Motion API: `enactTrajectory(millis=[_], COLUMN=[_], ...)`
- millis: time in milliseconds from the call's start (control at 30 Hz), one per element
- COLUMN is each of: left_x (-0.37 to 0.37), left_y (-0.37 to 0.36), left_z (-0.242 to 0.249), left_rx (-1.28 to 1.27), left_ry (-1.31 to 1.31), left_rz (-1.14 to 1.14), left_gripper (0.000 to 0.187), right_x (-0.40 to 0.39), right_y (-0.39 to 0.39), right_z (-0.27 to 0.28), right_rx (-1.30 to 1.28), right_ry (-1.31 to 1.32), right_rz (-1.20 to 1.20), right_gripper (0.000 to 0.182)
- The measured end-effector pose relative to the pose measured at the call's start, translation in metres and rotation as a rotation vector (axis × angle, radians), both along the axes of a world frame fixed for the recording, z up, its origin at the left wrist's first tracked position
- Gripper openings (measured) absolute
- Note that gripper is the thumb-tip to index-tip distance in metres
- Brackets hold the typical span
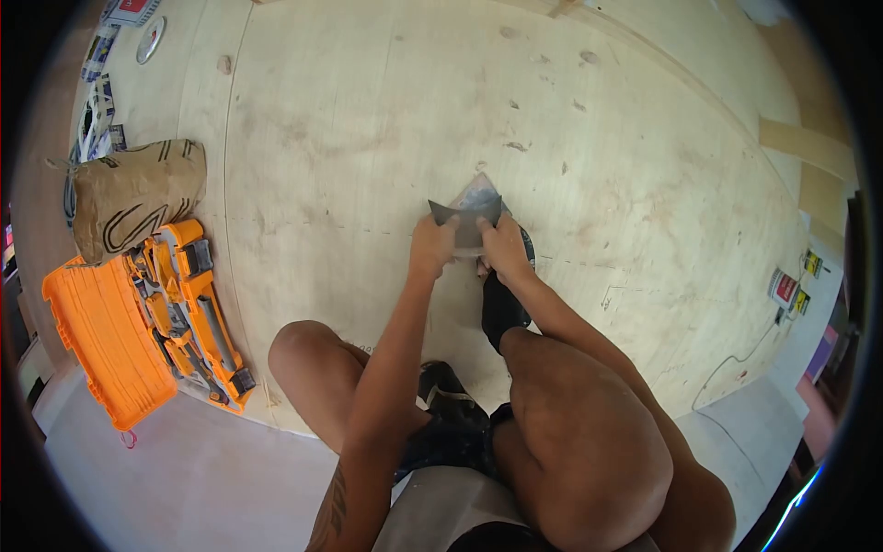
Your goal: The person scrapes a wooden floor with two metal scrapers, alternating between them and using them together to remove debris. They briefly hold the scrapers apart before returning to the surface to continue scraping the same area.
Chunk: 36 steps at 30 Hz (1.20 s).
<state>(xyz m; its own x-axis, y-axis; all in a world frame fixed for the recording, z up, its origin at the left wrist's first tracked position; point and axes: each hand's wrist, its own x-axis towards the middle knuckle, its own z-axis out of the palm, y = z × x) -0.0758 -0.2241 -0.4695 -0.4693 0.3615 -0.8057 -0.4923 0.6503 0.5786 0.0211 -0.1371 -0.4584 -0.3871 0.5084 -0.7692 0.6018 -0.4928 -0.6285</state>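
Between my two hands is a dark, curved sheet (467,226), bent upward at its sides. My left hand (432,247) grips its left side and my right hand (504,247) its right side, thumbs on top. Beyond the sheet's far edge, a greyish pointed piece (480,191) shows, partly covered by it. A lighter edge shows along the near side of the sheet. All this is held just over or on a pale plywood surface (349,156); whether it touches cannot be made out. The fingers under the sheet are mostly hidden.
An open orange case (110,340) with tools (189,304) lies at the left, beside a brown paper bag (138,198). A round metal lid (151,40) is at the upper left. My knees and dark shoe frame the near side. A thin cable (736,357) runs at the right.
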Motion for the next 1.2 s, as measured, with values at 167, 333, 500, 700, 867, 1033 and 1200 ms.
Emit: enactTrajectory(millis=[167, 333, 500, 700, 867, 1033, 1200], left_x=[-0.028, -0.033, -0.007, -0.040, -0.016, -0.029, -0.013], left_y=[0.017, 0.023, -0.002, 0.031, 0.019, 0.035, 0.021], left_z=[-0.007, -0.028, -0.008, -0.017, -0.007, -0.031, -0.038], left_rx=[-0.047, -0.010, 0.013, -0.006, 0.013, -0.090, 0.031], left_ry=[0.090, 0.382, 0.009, -0.018, 0.150, 0.038, 0.117], left_rz=[-0.233, -0.269, -0.099, -0.211, -0.180, -0.279, -0.143], left_gripper=[0.031, 0.035, 0.038, 0.033, 0.036, 0.036, 0.032], right_x=[-0.019, -0.023, -0.001, -0.019, 0.000, -0.013, -0.010], right_y=[0.006, 0.011, 0.004, 0.021, 0.008, 0.026, 0.017], right_z=[-0.008, -0.036, -0.001, -0.016, -0.003, -0.009, -0.003], right_rx=[-0.024, 0.286, -0.147, -0.116, -0.130, -0.203, -0.166], right_ry=[0.023, 0.193, 0.034, 0.084, 0.070, 0.082, 0.059], right_rz=[-0.117, -0.145, -0.127, -0.194, -0.174, -0.278, -0.228], right_gripper=[0.018, 0.020, 0.023, 0.023, 0.021, 0.020, 0.018])
